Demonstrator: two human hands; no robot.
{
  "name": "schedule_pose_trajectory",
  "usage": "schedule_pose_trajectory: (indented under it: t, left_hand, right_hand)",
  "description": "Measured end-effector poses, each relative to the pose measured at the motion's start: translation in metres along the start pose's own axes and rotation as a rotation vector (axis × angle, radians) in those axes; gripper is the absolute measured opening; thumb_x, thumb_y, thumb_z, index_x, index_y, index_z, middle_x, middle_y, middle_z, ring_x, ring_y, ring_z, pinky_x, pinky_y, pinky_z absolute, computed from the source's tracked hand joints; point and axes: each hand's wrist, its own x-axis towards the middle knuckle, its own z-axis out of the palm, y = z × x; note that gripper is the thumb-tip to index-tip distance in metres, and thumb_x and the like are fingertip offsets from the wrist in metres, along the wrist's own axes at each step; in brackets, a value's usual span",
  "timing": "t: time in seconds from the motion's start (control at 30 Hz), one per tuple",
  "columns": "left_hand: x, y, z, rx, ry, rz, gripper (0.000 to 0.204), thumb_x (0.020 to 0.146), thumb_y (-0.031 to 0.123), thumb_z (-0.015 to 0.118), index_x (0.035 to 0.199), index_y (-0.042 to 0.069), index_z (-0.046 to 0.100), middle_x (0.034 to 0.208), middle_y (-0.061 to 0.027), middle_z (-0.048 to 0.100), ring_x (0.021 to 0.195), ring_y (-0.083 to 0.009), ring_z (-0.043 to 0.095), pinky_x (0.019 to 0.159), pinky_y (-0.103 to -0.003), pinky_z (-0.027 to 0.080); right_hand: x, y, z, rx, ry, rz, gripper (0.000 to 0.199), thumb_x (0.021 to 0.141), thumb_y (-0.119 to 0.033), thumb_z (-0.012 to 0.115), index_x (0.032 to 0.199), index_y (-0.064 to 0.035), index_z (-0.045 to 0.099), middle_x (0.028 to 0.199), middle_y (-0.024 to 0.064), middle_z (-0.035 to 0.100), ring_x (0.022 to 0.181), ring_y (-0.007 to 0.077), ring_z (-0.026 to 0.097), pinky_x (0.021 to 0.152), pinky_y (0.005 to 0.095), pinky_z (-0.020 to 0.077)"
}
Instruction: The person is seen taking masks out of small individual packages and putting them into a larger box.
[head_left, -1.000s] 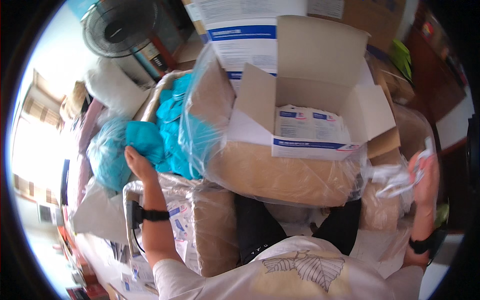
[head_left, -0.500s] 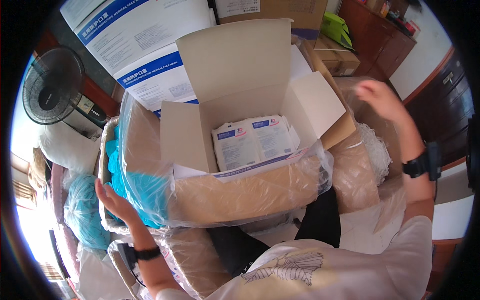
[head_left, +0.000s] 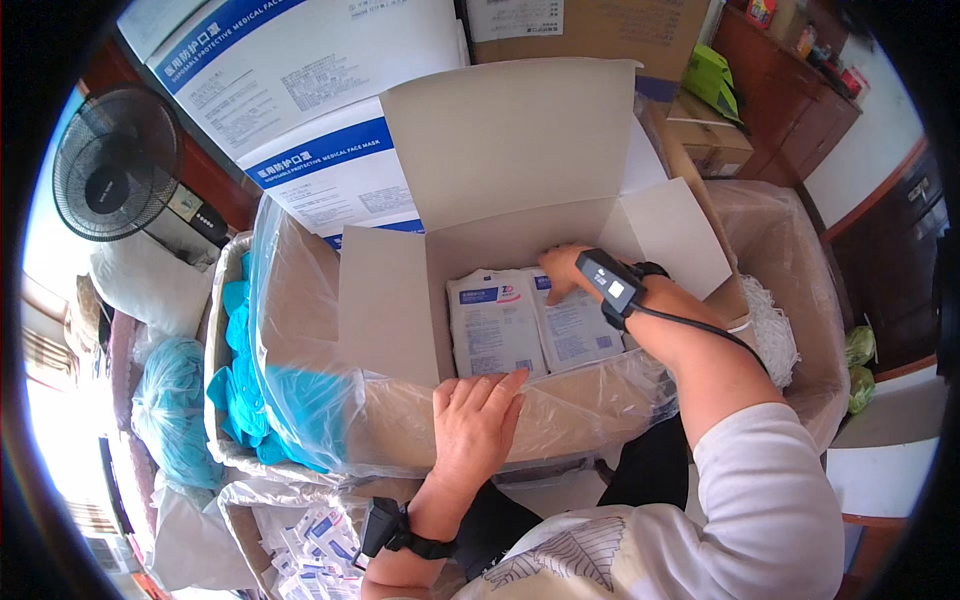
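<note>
An open white carton (head_left: 500,120) with a grey inside stands in front of me, its flaps folded out. Two stacks of flat white mask packets with blue bands lie side by side in it, a left stack (head_left: 497,335) and a right stack (head_left: 585,335). My right hand (head_left: 567,272) reaches into the carton and touches the far end of the right stack, fingers bent down and partly hidden, thumb apart. My left hand (head_left: 475,425) lies on the carton's near edge, palm down with fingers extended, holding nothing.
The carton rests on a large plastic-lined box (head_left: 400,425). Teal pieces (head_left: 240,370) fill a bin at left, beside a fan (head_left: 117,165). Small packets (head_left: 315,550) lie in a near bin. Printed white cartons (head_left: 330,160) stand behind; white stringy material (head_left: 768,325) is at right.
Both hands have come inward: my right hand from the right side down into the carton, my left hand from the left to the carton's near edge. The view has shifted slightly.
</note>
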Motion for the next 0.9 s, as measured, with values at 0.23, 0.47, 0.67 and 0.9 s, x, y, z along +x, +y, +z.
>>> schedule_pose_trajectory:
  t: [0.23, 0.47, 0.67, 0.9]
  left_hand:
    - [0.003, -0.003, 0.009, 0.013, 0.113, -0.008, 0.024, 0.073, 0.009, 0.061, 0.096, 0.013, 0.059, 0.083, 0.0008, 0.059, 0.080, -0.0158, 0.053, 0.081, -0.033, 0.034]
    - [0.007, 0.002, 0.012, -0.057, 0.136, -0.009, 0.016, 0.076, 0.007, 0.060, 0.091, 0.011, 0.060, 0.082, -0.0015, 0.060, 0.078, -0.0190, 0.053, 0.079, -0.033, 0.033]
    - [0.011, 0.003, 0.016, -0.053, 0.186, 0.002, 0.011, 0.076, 0.008, 0.060, 0.087, 0.010, 0.060, 0.079, -0.0019, 0.060, 0.077, -0.0194, 0.053, 0.079, -0.033, 0.033]
    - [0.010, 0.006, 0.013, -0.035, 0.188, -0.025, 0.009, 0.077, 0.008, 0.059, 0.086, 0.010, 0.061, 0.080, -0.0027, 0.060, 0.078, -0.0203, 0.054, 0.079, -0.033, 0.033]
  right_hand:
    - [-0.016, 0.009, -0.017, 0.211, -0.069, -0.140, 0.050, 0.072, -0.032, 0.066, 0.111, -0.0032, 0.054, 0.105, 0.0144, 0.060, 0.098, 0.0296, 0.056, 0.082, 0.0386, 0.0439]
    - [-0.007, 0.024, 0.007, -0.016, 0.015, -0.081, 0.044, 0.073, -0.035, 0.065, 0.103, -0.0032, 0.058, 0.099, 0.0157, 0.061, 0.093, 0.0296, 0.058, 0.079, 0.0376, 0.0444]
    - [-0.037, 0.022, -0.016, 0.006, -0.018, -0.071, 0.042, 0.073, -0.035, 0.065, 0.098, -0.0018, 0.060, 0.093, 0.0166, 0.062, 0.089, 0.0299, 0.058, 0.075, 0.0385, 0.0449]
    - [-0.134, 0.049, -0.075, 0.241, 0.371, -0.407, 0.036, 0.083, -0.025, 0.057, 0.108, 0.0008, 0.051, 0.094, 0.0212, 0.059, 0.088, 0.0335, 0.056, 0.076, 0.0378, 0.0441]
